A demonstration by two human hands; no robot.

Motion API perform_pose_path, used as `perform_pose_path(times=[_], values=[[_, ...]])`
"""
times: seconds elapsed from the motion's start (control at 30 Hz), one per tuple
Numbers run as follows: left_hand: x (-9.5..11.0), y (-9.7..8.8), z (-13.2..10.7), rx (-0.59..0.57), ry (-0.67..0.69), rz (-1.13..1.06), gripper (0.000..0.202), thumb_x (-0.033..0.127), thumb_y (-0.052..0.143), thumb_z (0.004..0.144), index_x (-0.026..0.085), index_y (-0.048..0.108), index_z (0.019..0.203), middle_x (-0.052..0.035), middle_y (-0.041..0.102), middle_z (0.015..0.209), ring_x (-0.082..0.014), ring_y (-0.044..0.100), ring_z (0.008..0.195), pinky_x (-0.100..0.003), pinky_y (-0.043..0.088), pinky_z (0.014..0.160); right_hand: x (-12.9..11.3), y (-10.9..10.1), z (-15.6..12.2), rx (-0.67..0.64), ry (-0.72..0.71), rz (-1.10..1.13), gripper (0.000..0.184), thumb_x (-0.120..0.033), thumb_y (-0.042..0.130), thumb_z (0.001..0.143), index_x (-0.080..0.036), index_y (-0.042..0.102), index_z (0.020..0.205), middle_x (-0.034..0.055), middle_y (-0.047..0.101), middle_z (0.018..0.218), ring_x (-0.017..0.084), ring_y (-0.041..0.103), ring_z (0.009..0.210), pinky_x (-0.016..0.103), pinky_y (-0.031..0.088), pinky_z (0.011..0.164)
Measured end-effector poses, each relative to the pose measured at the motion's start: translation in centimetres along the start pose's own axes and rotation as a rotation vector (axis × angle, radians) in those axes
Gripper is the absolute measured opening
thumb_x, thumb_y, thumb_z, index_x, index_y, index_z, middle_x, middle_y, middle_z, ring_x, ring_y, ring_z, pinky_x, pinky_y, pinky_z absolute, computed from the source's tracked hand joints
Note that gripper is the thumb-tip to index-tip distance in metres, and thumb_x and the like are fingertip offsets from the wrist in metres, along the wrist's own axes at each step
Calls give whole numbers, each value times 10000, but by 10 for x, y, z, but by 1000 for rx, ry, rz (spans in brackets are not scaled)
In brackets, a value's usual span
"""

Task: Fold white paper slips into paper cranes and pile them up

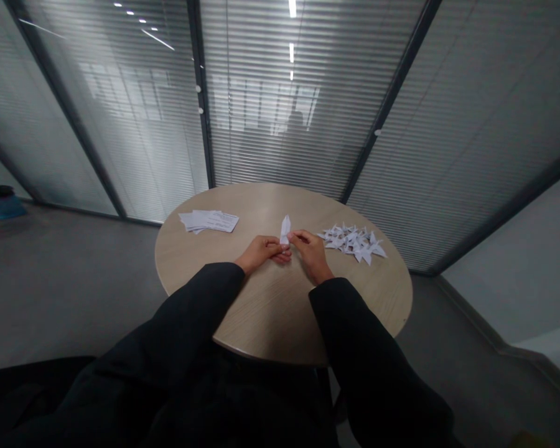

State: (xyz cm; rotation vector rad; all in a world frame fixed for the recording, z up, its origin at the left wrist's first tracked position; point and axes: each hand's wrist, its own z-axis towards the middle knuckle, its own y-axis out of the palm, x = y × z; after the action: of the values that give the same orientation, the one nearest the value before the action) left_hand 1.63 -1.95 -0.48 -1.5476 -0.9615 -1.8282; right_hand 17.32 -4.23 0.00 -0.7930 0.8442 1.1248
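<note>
A narrow, pointed piece of folded white paper point(285, 228) stands up from the round wooden table point(261, 298), a little beyond the middle. My left hand point(262, 251) pinches its lower end from the left, fingers closed. My right hand point(310, 251) pinches the same lower end from the right, fingertips pressed on the paper. Both wrists rest on the tabletop, and both arms wear black sleeves.
A pile of several folded white paper figures point(353, 242) lies just right of my right hand. A loose stack of flat white sheets point(208, 221) lies at the table's far left. Glass walls with blinds point(280, 112) stand close behind the table. Grey floor surrounds it.
</note>
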Motion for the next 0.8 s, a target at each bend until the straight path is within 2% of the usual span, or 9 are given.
perform_pose_path(times=[0.3, 0.43, 0.67, 0.8], values=[[3, -3, 1, 57, 16, 55, 344, 380, 792, 683, 72, 674, 778, -95, 716, 706, -155, 675, 609, -310, 556, 696, -2, 2, -3, -129, 135, 158, 330, -501, 739, 674, -179, 725, 748, 26, 691, 738, 174, 617, 713, 318, 483, 748], [2, -1, 0, 16, 5, 97, 329, 370, 796, 675, 70, 673, 731, -93, 714, 701, -144, 668, 600, -290, 550, 675, 1, 2, -3, -183, 123, 128, 337, -523, 729, 691, -188, 732, 723, 19, 679, 704, 174, 606, 697, 309, 466, 722], [1, 2, -1, 19, 5, 142, 243, 297, 783, 694, 78, 679, 700, -85, 716, 699, -135, 663, 605, -282, 542, 683, -2, 0, -3, -150, 46, 50, 286, -481, 721, 707, -198, 725, 672, 7, 674, 702, 164, 583, 681, 296, 440, 674], [0, 2, -1, 7, 53, 186, 233, 304, 770, 709, 84, 697, 730, -88, 725, 715, -138, 672, 638, -270, 537, 692, -5, 0, -4, -123, -28, 6, 256, -452, 708, 728, -203, 722, 669, 1, 655, 674, 156, 572, 663, 288, 429, 636]])
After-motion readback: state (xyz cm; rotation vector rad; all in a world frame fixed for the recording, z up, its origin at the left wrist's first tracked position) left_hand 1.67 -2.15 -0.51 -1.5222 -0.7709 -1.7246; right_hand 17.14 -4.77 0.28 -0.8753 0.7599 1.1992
